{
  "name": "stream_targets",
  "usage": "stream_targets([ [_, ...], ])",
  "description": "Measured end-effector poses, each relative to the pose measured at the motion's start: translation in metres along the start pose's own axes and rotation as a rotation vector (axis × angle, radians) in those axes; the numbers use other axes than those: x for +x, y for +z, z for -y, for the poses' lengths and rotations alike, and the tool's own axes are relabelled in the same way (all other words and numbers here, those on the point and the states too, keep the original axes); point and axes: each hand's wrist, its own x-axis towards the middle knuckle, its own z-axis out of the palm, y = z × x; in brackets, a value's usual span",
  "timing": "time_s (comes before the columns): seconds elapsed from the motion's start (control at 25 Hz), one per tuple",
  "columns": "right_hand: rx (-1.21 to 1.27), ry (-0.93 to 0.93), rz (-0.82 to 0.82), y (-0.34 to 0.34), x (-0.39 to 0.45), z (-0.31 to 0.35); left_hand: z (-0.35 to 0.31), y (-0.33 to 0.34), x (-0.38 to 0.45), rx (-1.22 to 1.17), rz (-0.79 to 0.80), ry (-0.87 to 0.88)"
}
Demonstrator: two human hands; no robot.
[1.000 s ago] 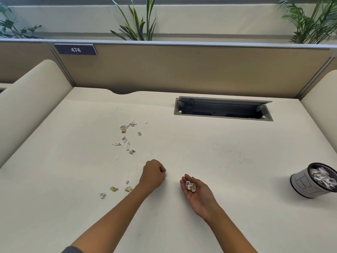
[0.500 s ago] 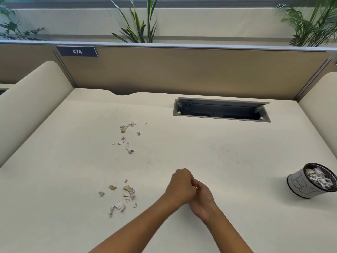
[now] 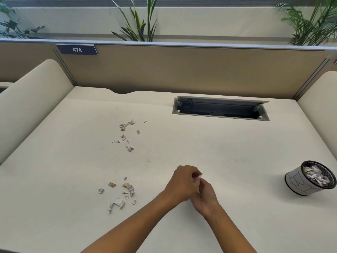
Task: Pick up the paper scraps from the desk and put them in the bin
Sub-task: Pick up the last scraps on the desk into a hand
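Torn paper scraps lie on the cream desk (image 3: 218, 154) in two groups: a far cluster (image 3: 126, 137) left of centre and a near cluster (image 3: 124, 192) by my left forearm. The two hands meet above the desk's front middle. My left hand (image 3: 182, 183) is curled, with a small scrap (image 3: 199, 176) pinched at its fingertips. My right hand (image 3: 207, 197) sits just below it, fingers curled up around collected scraps, mostly hidden by the left hand. The bin (image 3: 295, 181), a small white cup with a black mesh rim, stands at the right and holds several scraps.
An open grey cable tray (image 3: 220, 108) is sunk into the desk at the back right. Tan partition panels (image 3: 182, 70) close off the back, and rounded cream dividers (image 3: 27, 99) stand at both sides. Plants rise behind the partition.
My left hand moved right from the desk surface to my right hand, which has curled up from an open palm with scraps. More near scraps show beside my left forearm.
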Motion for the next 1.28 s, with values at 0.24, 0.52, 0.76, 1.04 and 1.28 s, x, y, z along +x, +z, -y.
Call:
stream_targets([
  [0.24, 0.036, -0.034, 0.039, 0.004, -0.001, 0.001, 0.008, -0.016, 0.003, -0.181, -0.059, -0.031],
  [0.52, 0.051, -0.064, -0.01, -0.004, 0.001, 0.009, 0.032, -0.025, 0.02, -0.18, -0.206, -0.098],
  [0.76, 0.159, -0.124, -0.056, -0.016, -0.005, 0.028, 0.047, 0.008, 0.04, 0.106, 0.078, 0.045],
  [1.04, 0.205, -0.18, -0.103, -0.04, -0.012, 0.053, 0.029, 0.044, 0.061, 0.281, 0.084, 0.126],
  [1.28, 0.227, -0.189, -0.096, -0.05, -0.014, 0.064, 0.003, 0.05, 0.057, 0.145, 0.024, 0.146],
])
